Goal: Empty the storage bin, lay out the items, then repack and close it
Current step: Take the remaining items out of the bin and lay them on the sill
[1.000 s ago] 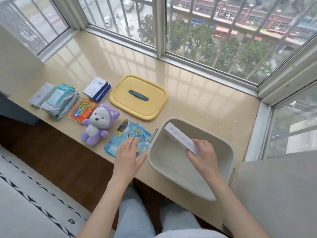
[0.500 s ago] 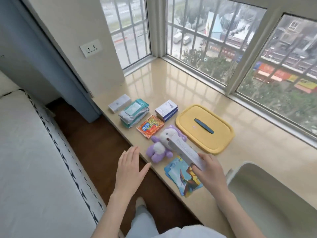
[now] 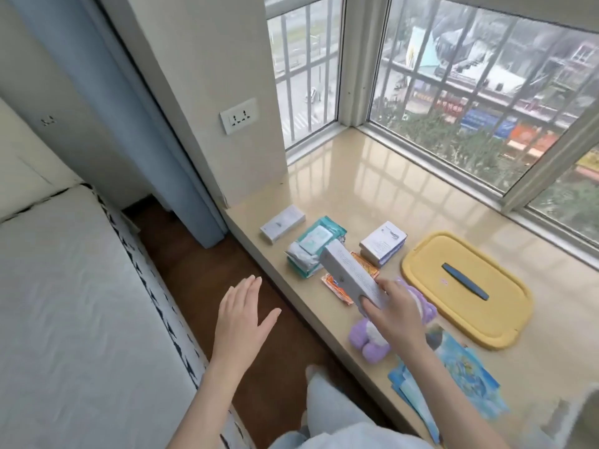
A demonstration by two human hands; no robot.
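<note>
Two hands are up. My right hand (image 3: pixel 393 314) grips one end of a long white box (image 3: pixel 350 273), holding it above the orange packet (image 3: pixel 335 288) and purple plush toy (image 3: pixel 372 341) on the windowsill (image 3: pixel 372 176). My left hand (image 3: pixel 241 314) hovers flat, fingers spread, over the floor. The yellow lid (image 3: pixel 431 280) lies beyond the toy, and the bin (image 3: pixel 580 413) barely shows at the lower right.

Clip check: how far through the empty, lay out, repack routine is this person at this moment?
Done: the yellow lid lies off on the sill beside a wipes pack, orange packet, plush toy and picture cards. In hand: the right hand grips a long white box above the packet; the left hand is open and empty. Left: setting it down, then repacking and closing the bin at the lower right edge.
</note>
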